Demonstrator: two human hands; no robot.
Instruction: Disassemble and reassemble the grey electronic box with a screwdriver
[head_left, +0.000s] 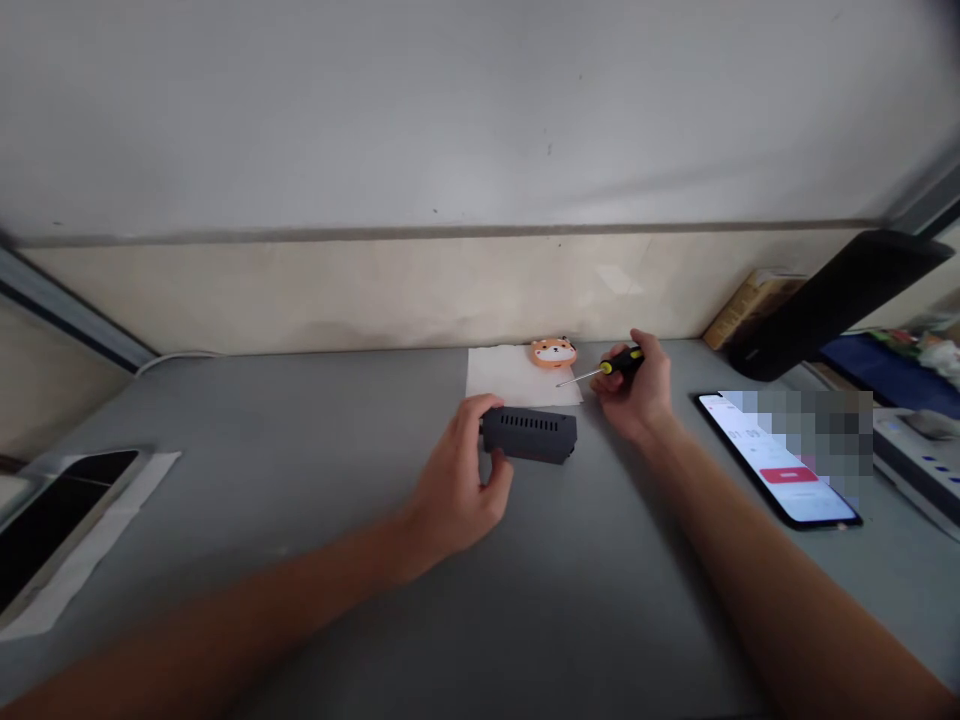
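Observation:
My left hand (469,480) grips one end of a dark grey box-shaped device (531,435) with a row of slots along its upper side. Thumb and fingers close around its left end. In my right hand (637,390) is a screwdriver (624,361) with a black and yellow handle. Its thin metal shaft points left, and the tip is over a white sheet of paper (499,375), apart from the device. On the paper's back right part sits a small orange case with an animal face (553,352).
A lit phone (780,460) lies right of my right arm, partly blurred out. Behind it a black cylinder (832,300) leans by a brown box (754,300). A white power strip (922,460) is far right. A dark flat device (64,510) lies far left. The wall closes off the grey table's back.

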